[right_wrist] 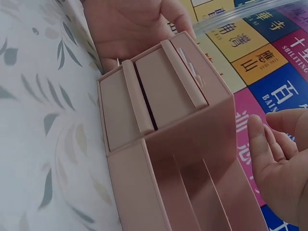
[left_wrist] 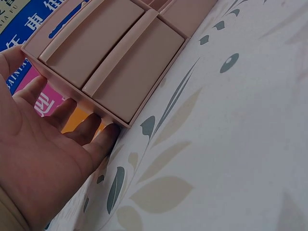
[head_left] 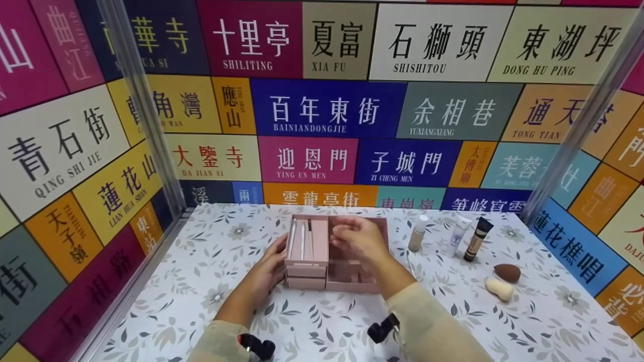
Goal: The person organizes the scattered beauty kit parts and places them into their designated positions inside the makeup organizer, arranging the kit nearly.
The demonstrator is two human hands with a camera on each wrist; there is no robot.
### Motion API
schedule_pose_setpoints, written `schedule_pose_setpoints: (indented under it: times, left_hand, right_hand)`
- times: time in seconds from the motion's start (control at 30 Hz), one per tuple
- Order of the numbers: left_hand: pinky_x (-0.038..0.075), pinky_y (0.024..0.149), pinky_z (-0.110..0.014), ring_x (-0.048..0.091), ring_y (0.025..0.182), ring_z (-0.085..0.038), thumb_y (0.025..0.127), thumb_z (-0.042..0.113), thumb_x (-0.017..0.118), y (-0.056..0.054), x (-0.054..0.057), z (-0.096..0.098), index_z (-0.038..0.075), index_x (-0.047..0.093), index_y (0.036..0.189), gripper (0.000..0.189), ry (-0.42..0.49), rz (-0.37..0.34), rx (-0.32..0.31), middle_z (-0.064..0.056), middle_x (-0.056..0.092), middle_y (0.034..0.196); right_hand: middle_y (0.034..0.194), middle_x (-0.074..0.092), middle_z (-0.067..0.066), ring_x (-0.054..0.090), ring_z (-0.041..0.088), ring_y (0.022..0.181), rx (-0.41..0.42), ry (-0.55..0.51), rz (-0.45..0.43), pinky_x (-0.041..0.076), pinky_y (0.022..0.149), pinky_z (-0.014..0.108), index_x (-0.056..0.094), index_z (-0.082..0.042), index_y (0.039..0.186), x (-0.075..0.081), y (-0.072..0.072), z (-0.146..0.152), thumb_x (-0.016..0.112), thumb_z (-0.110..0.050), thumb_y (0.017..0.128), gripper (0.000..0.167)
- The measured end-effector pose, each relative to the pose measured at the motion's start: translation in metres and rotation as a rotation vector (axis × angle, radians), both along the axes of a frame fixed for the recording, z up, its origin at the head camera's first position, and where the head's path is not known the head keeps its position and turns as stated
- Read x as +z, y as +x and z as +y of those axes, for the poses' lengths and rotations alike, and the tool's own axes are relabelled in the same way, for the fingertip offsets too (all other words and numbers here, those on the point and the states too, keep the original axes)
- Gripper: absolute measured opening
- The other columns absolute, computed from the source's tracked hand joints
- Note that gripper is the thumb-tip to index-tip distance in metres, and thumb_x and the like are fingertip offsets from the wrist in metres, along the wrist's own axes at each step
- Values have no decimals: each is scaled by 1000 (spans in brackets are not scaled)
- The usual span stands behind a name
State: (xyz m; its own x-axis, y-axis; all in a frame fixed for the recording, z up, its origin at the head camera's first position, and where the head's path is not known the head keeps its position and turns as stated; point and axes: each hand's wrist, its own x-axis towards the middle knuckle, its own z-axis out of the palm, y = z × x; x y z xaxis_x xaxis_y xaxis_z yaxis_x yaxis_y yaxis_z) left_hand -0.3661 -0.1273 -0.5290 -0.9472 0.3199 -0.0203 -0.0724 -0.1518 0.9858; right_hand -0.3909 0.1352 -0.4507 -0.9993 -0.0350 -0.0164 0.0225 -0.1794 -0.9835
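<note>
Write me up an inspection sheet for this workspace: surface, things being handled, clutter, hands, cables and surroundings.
Surface: white tablecloth with a leaf-and-flower print.
Things handled: pink organizer with two drawers; three slim sticks in its upper left compartment.
Clutter: right of the organizer, a white-capped bottle, white tube, black-capped tube, brown sponge and cream sponge.
Hands: left hand touches the organizer's left side; right hand is over its right half, no object visible in it.
Cables: nothing seen.
Surroundings: walls of coloured panels with Chinese lettering; see-through corner posts.
</note>
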Motion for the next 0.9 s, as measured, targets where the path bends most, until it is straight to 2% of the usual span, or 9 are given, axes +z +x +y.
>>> schedule_pose_setpoints:
  times: [0.23, 0.37, 0.6, 0.9]
  left_hand:
    - [29, 133, -53, 34, 162, -30, 109, 33, 52, 0, 1, 0, 35, 27, 170, 65, 12, -6, 5, -1, 19, 181]
    - [29, 134, -53, 33, 163, -31, 109, 33, 52, 0, 1, 1, 36, 28, 170, 65, 6, -12, 9, 0, 18, 181]
    - [30, 133, -53, 34, 163, -30, 108, 37, 55, 2, 2, 2, 41, 31, 168, 65, -8, -25, 20, 2, 20, 180]
    - [30, 133, -54, 33, 163, -33, 109, 34, 54, 0, 1, 1, 36, 28, 170, 67, -1, -11, 9, -3, 18, 181]
  right_hand:
    - [101, 76, 10, 75, 21, 86, -27, 65, 46, 67, 80, 34, 65, 5, 134, -5, 13, 37, 73, 3, 96, 39]
    - [102, 75, 7, 73, 19, 86, -38, 111, 43, 65, 77, 29, 62, 6, 139, -9, 18, 60, 72, -2, 98, 42]
    - [103, 73, 2, 70, 17, 89, -86, 193, 24, 64, 79, 27, 59, 4, 145, -12, 29, 99, 72, -9, 101, 48]
    - [106, 73, 0, 71, 14, 93, -104, 162, -45, 63, 81, 24, 57, -2, 149, -11, 39, 139, 72, -14, 103, 50]
